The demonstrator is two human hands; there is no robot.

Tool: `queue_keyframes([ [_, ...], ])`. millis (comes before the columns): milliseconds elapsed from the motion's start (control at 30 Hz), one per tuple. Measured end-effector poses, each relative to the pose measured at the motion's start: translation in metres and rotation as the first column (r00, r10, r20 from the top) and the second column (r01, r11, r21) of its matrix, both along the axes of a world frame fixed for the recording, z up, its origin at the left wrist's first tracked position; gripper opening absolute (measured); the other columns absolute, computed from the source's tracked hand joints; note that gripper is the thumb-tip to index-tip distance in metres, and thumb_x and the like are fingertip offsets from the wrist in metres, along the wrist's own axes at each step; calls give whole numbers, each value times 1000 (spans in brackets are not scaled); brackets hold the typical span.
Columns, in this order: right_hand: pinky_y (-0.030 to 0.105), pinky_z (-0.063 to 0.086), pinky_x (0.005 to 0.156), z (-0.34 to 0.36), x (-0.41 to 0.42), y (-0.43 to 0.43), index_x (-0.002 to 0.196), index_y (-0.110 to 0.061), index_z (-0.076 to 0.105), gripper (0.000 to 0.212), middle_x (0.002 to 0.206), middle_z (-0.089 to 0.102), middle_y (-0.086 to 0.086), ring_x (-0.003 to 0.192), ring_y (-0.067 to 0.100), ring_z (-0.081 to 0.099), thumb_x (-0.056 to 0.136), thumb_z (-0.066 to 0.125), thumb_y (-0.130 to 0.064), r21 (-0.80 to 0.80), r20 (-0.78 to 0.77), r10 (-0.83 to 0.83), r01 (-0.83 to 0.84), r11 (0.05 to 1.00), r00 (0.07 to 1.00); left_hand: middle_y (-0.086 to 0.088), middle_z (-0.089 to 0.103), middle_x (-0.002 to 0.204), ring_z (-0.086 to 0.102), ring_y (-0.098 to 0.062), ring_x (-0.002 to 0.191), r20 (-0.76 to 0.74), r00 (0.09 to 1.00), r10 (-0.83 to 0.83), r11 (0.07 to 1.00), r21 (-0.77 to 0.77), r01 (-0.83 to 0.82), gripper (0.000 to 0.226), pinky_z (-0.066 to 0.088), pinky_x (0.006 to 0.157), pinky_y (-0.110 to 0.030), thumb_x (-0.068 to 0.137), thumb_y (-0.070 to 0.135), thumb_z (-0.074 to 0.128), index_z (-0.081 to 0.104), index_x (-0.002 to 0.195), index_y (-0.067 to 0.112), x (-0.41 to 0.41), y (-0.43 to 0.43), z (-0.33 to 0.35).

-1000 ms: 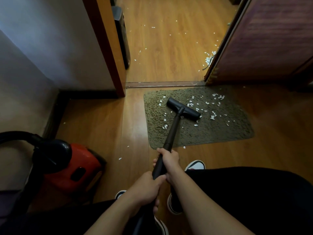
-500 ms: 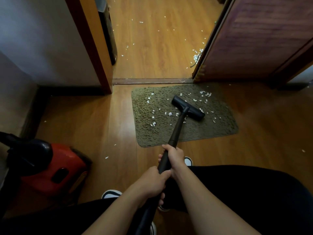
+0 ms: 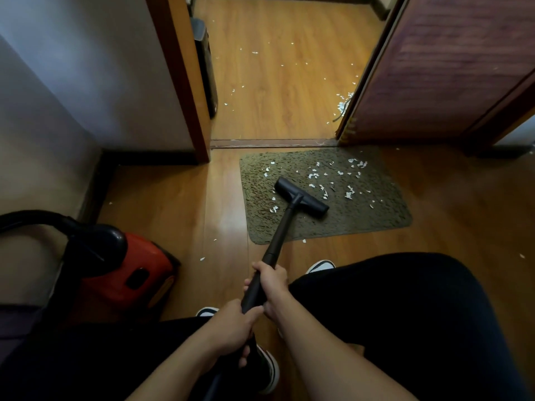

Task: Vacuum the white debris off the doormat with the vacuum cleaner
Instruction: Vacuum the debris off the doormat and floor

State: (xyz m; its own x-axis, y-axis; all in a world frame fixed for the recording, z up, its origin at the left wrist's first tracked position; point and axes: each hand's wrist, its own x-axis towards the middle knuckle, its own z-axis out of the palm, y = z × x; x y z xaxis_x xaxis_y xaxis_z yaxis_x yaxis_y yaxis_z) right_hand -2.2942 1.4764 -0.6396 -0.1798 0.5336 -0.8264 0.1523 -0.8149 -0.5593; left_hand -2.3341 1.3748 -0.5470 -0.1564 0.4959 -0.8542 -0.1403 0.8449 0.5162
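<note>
Doormat [image 3: 362,215]: lies flat on the wood floor, just in front of the doorway threshold; shaggy olive pile that looks soft and likely to drag on anything pushed across it
White debris [image 3: 333,180]: small scraps scattered mostly over the doormat's far half and right side, with a few near its left edge; they look paper-light, so suction should lift them, though some may cling in the pile
Floor head [image 3: 301,197]: black, set at a slant on the doormat's left-centre, touching the pile, with scraps just beyond it
Wand [image 3: 278,235]: stiff black tube running from the floor head back over the doormat's near edge to the hands
Right hand [image 3: 270,287]: fingers wrapped closed around the wand, the hand nearer the doormat
Left hand [image 3: 231,328]: fingers curled tight around the wand, behind the right hand
Vacuum cleaner [image 3: 115,273]: red and black canister on the floor, well left of the doormat and nearer the person (its hose arches up at the left)
Handling: the 2-hand grip on the wand looks right for steering; short strokes seem wise, since the light doormat could bunch or slide
Progress: judged partway, many scraps remain
</note>
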Motion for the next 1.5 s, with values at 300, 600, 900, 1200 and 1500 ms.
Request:
queue_keyframes([
  [300, 31, 52, 47, 4, 19, -28, 98, -4, 55, 11, 50, 59, 6, 44, 21, 61, 94, 65, -7, 1, 9, -43, 43, 999, 999, -7, 55, 74, 53, -13, 43, 7, 998, -63, 997, -37, 63, 27, 47, 42, -26, 100, 36, 49, 46, 115, 13, 10, -24, 5],
  [600, 27, 51, 42, -4, 45, 10, 121, 3, 57, 30, 62, 60, 10, 44, 19, 61, 95, 66, -8, 11, 49, -114, 113, 994, 992, -6, 53, 71, 51, -14, 45, 21, 991, -130, 991, -19, 131, 29, 47, 44, -26, 102, 36, 45, 44, 115, 11, 31, 17, -1],
  [900, 24, 49, 40, -12, 43, 30, 125, 1, 56, 32, 68, 59, 10, 47, 18, 60, 96, 65, -9, 7, 28, -146, 146, 989, 989, -5, 51, 62, 51, -15, 41, -32, 986, -164, 986, 6, 164, 27, 45, 39, -26, 102, 34, 46, 47, 109, 8, 30, 36, -7],
  [1200, 27, 50, 42, -2, 14, -17, 120, -2, 54, 29, 68, 57, 11, 44, 18, 60, 95, 65, -9, -32, -13, -69, 68, 997, 998, -6, 52, 68, 52, -13, 43, -62, 994, -91, 996, -23, 89, 21, 47, 40, -27, 102, 34, 47, 47, 107, 13, 12, -11, 6],
  [1500, 29, 53, 45, 8, -7, -70, 120, -4, 50, 31, 76, 61, 15, 44, 20, 63, 94, 66, -10, -70, -62, 33, -37, 997, 998, -8, 54, 75, 52, -13, 42, -96, 995, -1, 994, -107, -9, 22, 45, 40, -25, 101, 31, 49, 49, 110, 11, 3, -62, 19],
])
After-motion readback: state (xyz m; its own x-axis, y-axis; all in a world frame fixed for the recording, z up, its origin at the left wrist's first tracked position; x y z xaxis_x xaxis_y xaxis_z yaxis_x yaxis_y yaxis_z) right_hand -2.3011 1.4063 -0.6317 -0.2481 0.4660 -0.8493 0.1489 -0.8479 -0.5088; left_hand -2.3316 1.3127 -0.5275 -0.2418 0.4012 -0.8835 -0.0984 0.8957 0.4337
